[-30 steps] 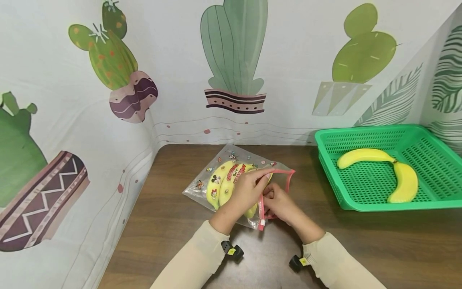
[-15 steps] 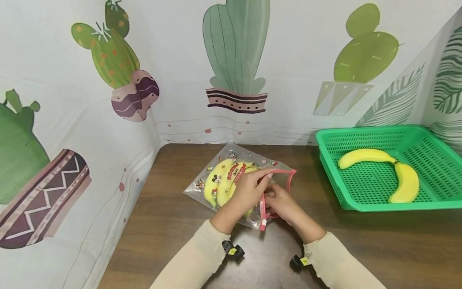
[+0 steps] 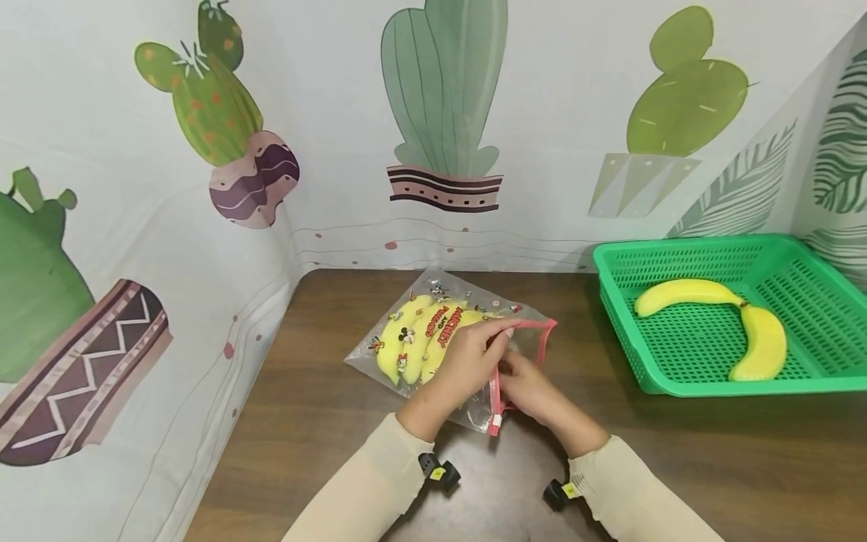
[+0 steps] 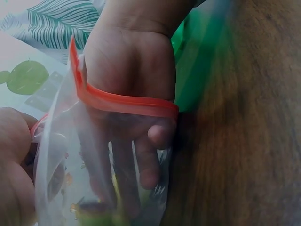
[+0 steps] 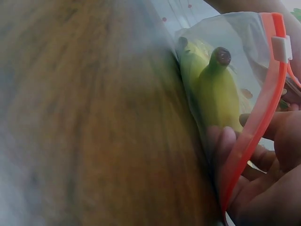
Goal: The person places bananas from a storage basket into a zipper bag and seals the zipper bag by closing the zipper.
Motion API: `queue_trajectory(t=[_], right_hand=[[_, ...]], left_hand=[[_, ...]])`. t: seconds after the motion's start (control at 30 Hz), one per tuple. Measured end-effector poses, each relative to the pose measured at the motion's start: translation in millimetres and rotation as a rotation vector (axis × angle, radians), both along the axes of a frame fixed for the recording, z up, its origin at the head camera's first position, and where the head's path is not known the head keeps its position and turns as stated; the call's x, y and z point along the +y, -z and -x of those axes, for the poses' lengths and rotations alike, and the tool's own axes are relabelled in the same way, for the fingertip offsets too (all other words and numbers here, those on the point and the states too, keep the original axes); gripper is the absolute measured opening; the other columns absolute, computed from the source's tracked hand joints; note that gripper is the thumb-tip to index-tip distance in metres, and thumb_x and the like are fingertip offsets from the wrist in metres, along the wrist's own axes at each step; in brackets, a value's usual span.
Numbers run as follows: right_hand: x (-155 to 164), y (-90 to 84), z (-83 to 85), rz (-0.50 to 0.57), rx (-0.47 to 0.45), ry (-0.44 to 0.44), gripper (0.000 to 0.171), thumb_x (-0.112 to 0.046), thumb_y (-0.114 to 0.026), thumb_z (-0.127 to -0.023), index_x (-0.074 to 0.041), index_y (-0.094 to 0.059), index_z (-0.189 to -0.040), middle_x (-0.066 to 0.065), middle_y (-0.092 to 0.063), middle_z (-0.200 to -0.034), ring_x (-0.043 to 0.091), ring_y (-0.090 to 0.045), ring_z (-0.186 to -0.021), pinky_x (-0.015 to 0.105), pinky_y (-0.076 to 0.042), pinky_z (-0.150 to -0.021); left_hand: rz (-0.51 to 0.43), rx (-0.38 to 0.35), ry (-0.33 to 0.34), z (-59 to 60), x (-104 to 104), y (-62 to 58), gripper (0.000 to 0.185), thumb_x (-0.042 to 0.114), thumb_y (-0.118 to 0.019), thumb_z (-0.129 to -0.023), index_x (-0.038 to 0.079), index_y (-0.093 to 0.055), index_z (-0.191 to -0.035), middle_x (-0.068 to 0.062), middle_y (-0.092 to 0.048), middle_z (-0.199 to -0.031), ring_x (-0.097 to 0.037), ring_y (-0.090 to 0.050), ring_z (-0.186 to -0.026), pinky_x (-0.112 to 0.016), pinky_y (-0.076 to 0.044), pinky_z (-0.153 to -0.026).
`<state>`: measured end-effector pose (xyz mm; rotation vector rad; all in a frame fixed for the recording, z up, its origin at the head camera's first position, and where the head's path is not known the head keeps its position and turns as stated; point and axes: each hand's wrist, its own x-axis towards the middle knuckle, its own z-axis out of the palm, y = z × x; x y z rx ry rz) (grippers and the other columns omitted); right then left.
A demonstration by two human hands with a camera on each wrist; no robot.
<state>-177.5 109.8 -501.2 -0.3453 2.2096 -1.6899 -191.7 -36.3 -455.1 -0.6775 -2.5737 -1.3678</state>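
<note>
Zip bag (image 3: 433, 331), clear plastic with cartoon prints and a red zipper strip (image 3: 535, 325), lies flat on the dark wood worktop (image 3: 325, 421), near the back edge and just in front of the cactus-print cloth backdrop (image 3: 440, 113). Bag holds yellow bananas (image 3: 406, 342), side by side; their long axes run from near-right to far-left, stem ends toward the open mouth, as the right wrist view shows (image 5: 214, 89). Bag's long axis follows the same diagonal; the mouth faces right, toward the person. Left hand (image 3: 467, 361) rests on top of the bag, fingers curled, pinching the upper edge of the zipper strip between thumb and forefinger. Right hand (image 3: 531, 388) sits at the mouth; in the left wrist view its fingers (image 4: 141, 155) reach inside the bag, with the red strip crossing the back of the hand, and they lie loosely bent beside the fruit; whether they grip a banana cannot be told. Both hands cover the near-right part of the bag and the banana stems from the head view. Green perforated basket (image 3: 813, 263) stands well apart to the right on the worktop, with two joined yellow bananas in the basket (image 3: 718, 309). Cream sleeves (image 3: 366, 489) enter from the bottom edge.
</note>
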Motion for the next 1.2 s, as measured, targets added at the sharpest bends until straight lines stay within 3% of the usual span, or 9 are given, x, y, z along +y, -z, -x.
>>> queue_trajectory(t=[0.07, 0.2, 0.3, 0.47, 0.6, 0.8, 1.1, 1.2], right_hand=[[-0.2, -0.3, -0.3, -0.028, 0.039, -0.014, 0.037, -0.003, -0.054, -0.097, 0.009, -0.055, -0.132, 0.016, -0.066, -0.095, 0.009, -0.06, -0.068, 0.025, -0.052, -0.061], [-0.4, -1.1, -0.7, -0.105, 0.103, -0.042, 0.028, -0.003, -0.051, -0.099, 0.007, -0.062, -0.121, 0.008, -0.063, -0.082, 0.008, -0.057, -0.067, 0.024, -0.049, -0.062], [-0.8, -2.2, -1.0, -0.143, 0.139, -0.059, 0.025, -0.003, -0.05, -0.099, 0.006, -0.065, -0.118, 0.005, -0.063, -0.082, 0.008, -0.058, -0.068, 0.023, -0.049, -0.064], [-0.9, -2.6, -1.4, -0.177, 0.176, -0.066, 0.025, -0.005, -0.053, -0.099, 0.003, -0.066, -0.118, 0.007, -0.066, -0.088, 0.011, -0.059, -0.076, 0.023, -0.049, -0.07], [-0.7, -2.0, -1.7, -0.185, 0.184, -0.057, 0.027, -0.005, -0.054, -0.099, 0.003, -0.066, -0.122, 0.008, -0.068, -0.093, 0.012, -0.059, -0.082, 0.023, -0.049, -0.073], [-0.3, -1.5, -1.9, -0.151, 0.162, -0.058, 0.029, -0.007, -0.053, -0.1, 0.003, -0.063, -0.125, 0.009, -0.067, -0.091, 0.011, -0.059, -0.077, 0.023, -0.049, -0.069], [1.9, -8.7, -3.3, -0.138, 0.138, -0.108, 0.023, -0.013, -0.051, -0.104, -0.001, -0.064, -0.118, 0.007, -0.063, -0.085, 0.009, -0.057, -0.07, 0.022, -0.049, -0.063], [3.2, -11.7, -4.5, -0.146, 0.144, -0.131, 0.024, -0.012, -0.05, -0.104, -0.001, -0.064, -0.12, 0.009, -0.065, -0.092, 0.008, -0.058, -0.073, 0.022, -0.051, -0.065]], left_hand=[[-0.003, -0.004, 0.002, -0.3, 0.2, 0.3, 0.031, 0.019, -0.053, -0.104, 0.021, -0.071, -0.129, 0.0, -0.073, -0.12, -0.01, -0.054, -0.078, -0.019, -0.045, -0.068], [0.014, 0.003, -0.004, -0.8, 0.1, 0.1, 0.031, 0.021, -0.053, -0.104, 0.018, -0.07, -0.131, 0.0, -0.073, -0.122, -0.009, -0.055, -0.078, -0.02, -0.045, -0.07], [0.024, -0.001, -0.013, -1.3, -0.2, -0.7, 0.032, 0.023, -0.053, -0.105, 0.017, -0.069, -0.131, -0.001, -0.072, -0.125, -0.011, -0.058, -0.083, -0.022, -0.046, -0.075], [0.014, -0.022, -0.015, -1.2, 0.0, -0.9, 0.032, 0.022, -0.053, -0.104, 0.017, -0.069, -0.131, -0.002, -0.074, -0.114, -0.011, -0.056, -0.078, -0.022, -0.045, -0.07], [0.009, -0.025, -0.015, -0.7, -0.1, 0.0, 0.032, 0.021, -0.052, -0.104, 0.02, -0.069, -0.131, 0.001, -0.071, -0.095, -0.009, -0.046, -0.065, -0.021, -0.04, -0.061], [-0.045, -0.05, -0.019, 0.8, -2.3, 0.2, 0.032, 0.023, -0.053, -0.103, 0.02, -0.068, -0.132, 0.003, -0.049, -0.066, -0.005, -0.038, -0.053, -0.021, -0.035, -0.05], [-0.082, -0.07, -0.034, 3.9, -7.5, -3.4, 0.031, 0.025, -0.052, -0.105, 0.02, -0.068, -0.131, 0.003, -0.048, -0.066, -0.007, -0.04, -0.056, -0.021, -0.033, -0.052], [-0.085, -0.074, -0.047, 4.2, -9.8, -3.8, 0.031, 0.024, -0.053, -0.104, 0.021, -0.068, -0.131, 0.003, -0.049, -0.066, -0.007, -0.04, -0.055, -0.021, -0.033, -0.05]])
